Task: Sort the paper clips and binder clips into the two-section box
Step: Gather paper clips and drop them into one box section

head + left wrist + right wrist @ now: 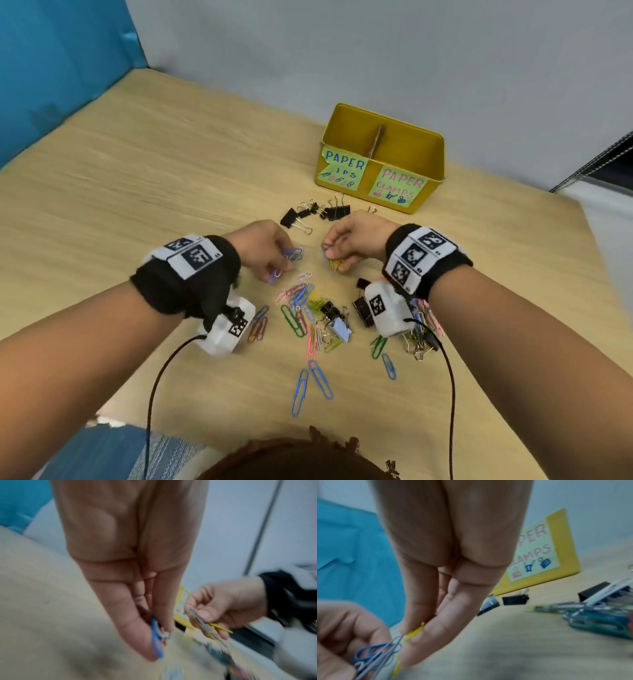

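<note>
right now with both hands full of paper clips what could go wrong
1. The left hand pinches several interlocked blue paper clips, and the right hand yellow ones; a tangled clip may slip off on the way to the yellow box.
2. Black binder clips lie between the hands and the box, so a low carry could knock them.
3. The compartments sit side by side; a hasty drop could land under PAPER CLAMPS.
</note>
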Demonstrator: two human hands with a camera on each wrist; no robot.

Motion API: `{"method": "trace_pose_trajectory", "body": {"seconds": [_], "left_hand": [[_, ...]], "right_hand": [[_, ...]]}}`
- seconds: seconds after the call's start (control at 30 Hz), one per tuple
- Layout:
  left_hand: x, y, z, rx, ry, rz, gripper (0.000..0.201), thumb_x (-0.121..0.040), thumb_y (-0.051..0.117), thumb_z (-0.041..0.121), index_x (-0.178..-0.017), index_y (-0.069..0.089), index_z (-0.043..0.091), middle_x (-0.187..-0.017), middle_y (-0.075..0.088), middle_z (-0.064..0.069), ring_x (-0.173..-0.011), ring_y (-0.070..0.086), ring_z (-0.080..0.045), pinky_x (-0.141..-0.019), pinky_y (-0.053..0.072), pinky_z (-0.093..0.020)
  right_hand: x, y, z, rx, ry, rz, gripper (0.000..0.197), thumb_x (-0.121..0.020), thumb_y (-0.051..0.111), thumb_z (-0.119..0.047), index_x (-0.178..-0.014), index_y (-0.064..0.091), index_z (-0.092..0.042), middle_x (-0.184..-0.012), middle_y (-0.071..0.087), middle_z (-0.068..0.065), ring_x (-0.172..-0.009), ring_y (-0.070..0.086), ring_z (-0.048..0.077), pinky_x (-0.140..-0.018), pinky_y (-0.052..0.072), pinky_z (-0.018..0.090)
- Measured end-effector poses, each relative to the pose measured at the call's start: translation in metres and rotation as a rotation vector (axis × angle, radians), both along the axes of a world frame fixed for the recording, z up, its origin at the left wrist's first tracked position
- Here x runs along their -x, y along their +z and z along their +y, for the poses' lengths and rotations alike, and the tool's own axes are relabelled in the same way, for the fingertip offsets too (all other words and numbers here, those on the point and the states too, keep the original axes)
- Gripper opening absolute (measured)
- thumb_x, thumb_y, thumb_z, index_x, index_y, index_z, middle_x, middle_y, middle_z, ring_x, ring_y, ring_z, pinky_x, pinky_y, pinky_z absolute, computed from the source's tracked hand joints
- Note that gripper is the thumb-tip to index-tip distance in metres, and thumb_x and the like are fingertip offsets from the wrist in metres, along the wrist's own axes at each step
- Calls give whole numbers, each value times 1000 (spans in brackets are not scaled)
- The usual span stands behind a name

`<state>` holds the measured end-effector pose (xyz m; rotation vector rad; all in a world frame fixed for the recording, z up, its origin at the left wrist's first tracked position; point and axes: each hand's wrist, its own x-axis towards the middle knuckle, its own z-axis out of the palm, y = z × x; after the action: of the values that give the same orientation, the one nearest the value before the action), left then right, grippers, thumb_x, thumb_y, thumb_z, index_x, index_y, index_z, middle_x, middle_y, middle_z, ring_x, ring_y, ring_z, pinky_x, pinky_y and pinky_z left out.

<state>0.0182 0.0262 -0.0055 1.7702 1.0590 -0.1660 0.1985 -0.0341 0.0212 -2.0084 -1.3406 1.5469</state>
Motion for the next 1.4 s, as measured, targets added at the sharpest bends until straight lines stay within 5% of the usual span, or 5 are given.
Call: {"method": "trace_pose_trajectory", "body": {"seconds": [0.4, 0.6, 1.03, 1.23, 1.4], "left_hand": [[-124, 82, 89, -243, 426, -464, 7, -77, 71, 2, -80, 64, 3, -68, 60, -8, -41, 60, -14, -59, 61, -35], [-121, 81, 86, -554, 147, -201, 41, -87, 59, 33, -122, 61, 12, -126, 63, -9, -114, 58, -22, -97, 42, -30], [-68, 10, -42, -640, -1197, 132, 52, -98, 32, 29, -147, 15, 31, -158, 7, 14, -147, 4, -13, -118, 15, -51], [-36, 4, -23, -619, -981, 299, 59, -96, 29, 40, -147, 2, 30, -158, 0, 8, -147, -4, -16, -117, -3, -49], [-23, 7, -17, -647, -678, 18, 50, -88, 56, 30, -135, 41, 29, -135, 46, 3, -127, 40, -15, -110, 34, -37]], "right_hand": [[-63, 70, 101, -517, -762, 121, 31, -87, 56, 5, -62, 53, -13, -68, 56, 5, -60, 57, 16, -59, 57, 29], [-59, 56, 98, -476, -494, -403, 28, -89, 52, -10, -112, 67, -7, -107, 69, 7, -100, 62, 23, -92, 50, 33], [-52, 30, -54, 98, 161, -425, 11, -80, 66, -11, -74, 67, -20, -72, 63, 5, -60, 54, 12, -53, 45, 20], [-19, 19, -66, 89, 285, -561, 14, -76, 73, -21, -90, 70, -15, -70, 57, -8, -65, 51, 6, -54, 39, 18], [6, 5, -47, -42, 206, -659, 8, -85, 59, -12, -86, 66, -15, -79, 58, -1, -82, 54, 16, -70, 41, 24]]}}
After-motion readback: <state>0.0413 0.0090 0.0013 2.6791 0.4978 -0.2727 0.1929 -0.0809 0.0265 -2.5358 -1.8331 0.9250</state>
